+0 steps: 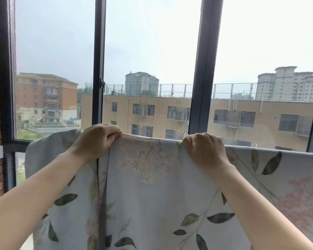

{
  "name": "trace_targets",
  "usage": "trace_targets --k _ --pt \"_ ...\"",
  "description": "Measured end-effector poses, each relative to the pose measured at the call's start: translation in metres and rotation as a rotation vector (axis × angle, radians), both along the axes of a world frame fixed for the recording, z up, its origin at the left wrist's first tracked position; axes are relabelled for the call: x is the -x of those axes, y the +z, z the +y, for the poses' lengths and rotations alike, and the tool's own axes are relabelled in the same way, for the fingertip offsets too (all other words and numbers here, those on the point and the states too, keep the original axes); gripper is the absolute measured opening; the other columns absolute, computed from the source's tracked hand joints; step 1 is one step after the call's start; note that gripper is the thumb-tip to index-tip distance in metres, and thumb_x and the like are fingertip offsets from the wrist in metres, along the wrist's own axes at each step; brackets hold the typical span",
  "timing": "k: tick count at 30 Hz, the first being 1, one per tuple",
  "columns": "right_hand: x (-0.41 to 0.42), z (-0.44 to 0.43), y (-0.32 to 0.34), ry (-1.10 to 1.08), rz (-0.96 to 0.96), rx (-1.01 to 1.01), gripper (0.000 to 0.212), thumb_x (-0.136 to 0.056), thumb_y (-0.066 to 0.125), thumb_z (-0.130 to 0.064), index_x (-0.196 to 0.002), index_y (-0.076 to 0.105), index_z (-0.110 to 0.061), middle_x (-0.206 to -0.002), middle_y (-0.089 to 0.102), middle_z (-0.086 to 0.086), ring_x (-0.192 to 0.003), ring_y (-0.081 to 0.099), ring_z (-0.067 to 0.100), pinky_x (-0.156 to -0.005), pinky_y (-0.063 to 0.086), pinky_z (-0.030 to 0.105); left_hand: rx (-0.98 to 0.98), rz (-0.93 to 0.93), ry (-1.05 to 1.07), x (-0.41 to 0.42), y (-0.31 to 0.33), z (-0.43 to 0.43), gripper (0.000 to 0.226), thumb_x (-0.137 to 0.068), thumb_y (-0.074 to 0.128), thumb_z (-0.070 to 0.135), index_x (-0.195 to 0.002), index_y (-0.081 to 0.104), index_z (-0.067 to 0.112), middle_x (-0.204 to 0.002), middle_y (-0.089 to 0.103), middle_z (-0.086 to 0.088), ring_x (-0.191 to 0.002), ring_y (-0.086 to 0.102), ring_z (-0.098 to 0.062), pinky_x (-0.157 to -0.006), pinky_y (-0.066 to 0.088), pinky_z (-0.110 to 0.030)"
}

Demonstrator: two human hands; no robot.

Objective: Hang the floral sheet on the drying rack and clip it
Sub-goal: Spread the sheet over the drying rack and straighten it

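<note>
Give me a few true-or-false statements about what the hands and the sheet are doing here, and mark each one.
1. The left hand and the right hand both hold the top edge of the floral sheet. True.
2. A clip already sits on the sheet between the hands. False: no clip shows anywhere on it.
3. The sheet is printed with dark leaves and pinkish blossoms. True.
4. The window looks out on open sea. False: buildings stand outside under a pale sky.
</note>
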State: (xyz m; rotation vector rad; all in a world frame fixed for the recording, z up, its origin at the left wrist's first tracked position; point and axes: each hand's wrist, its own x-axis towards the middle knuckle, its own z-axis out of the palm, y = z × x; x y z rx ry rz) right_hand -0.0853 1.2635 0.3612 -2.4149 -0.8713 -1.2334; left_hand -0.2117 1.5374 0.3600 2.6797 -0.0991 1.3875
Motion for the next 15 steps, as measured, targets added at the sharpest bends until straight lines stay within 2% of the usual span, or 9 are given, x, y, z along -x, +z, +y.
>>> trace_targets --k 3,7,9,13,15 --pt "-0.001 0.005 0.001 0.012 0.014 0.016 0.048 -0.100 0.032 -0.035 -0.056 0.040 -0.018 -0.072 0.067 0.010 -0.067 0.050 0.029 -0.062 0.031 0.033 0.004 0.023 -0.015 0.001 0.002 0.003 0.013 -0.091 0.061 0.008 -0.091 0.073 0.015 -0.083 0.067 0.008 -0.075 0.059 -0.013 -0.074 0.047 -0.028" --pt "-0.002 0.004 0.002 -0.010 0.060 0.030 0.049 -0.099 0.032 -0.037 -0.059 0.052 -0.016 -0.068 0.063 0.008 -0.068 0.051 0.028 -0.063 0.034 0.033 0.014 -0.023 0.028 -0.001 -0.003 0.003 0.016 -0.094 0.058 0.015 -0.086 0.071 0.015 -0.082 0.071 0.003 -0.073 0.061 -0.016 -0.069 0.043 -0.027" --pt "-0.001 0.004 0.006 -0.022 0.124 0.027 0.047 -0.099 0.032 -0.036 -0.061 0.052 -0.016 -0.066 0.058 0.008 -0.068 0.048 0.026 -0.064 0.035 0.034 0.025 0.014 0.030 -0.004 0.000 0.003 0.019 -0.095 0.056 0.017 -0.083 0.071 0.015 -0.078 0.070 0.002 -0.072 0.062 -0.018 -0.068 0.046 -0.028" --pt "0.014 0.019 0.012 0.004 0.091 0.022 0.033 -0.099 0.036 -0.029 -0.072 0.050 -0.017 -0.083 0.064 0.004 -0.075 0.058 0.027 -0.066 0.035 0.033 0.035 0.067 0.028 -0.008 0.005 0.003 0.022 -0.096 0.053 0.020 -0.081 0.069 0.015 -0.075 0.068 0.004 -0.073 0.062 -0.018 -0.073 0.052 -0.033" --pt "0.027 0.040 0.009 0.103 0.032 -0.040 0.026 -0.099 0.038 -0.026 -0.089 0.060 -0.014 -0.095 0.066 0.003 -0.083 0.061 0.028 -0.072 0.041 0.034 0.032 0.065 0.020 -0.009 0.004 0.002 0.024 -0.096 0.053 0.020 -0.074 0.064 0.020 -0.068 0.060 0.010 -0.068 0.058 -0.016 -0.071 0.051 -0.034"
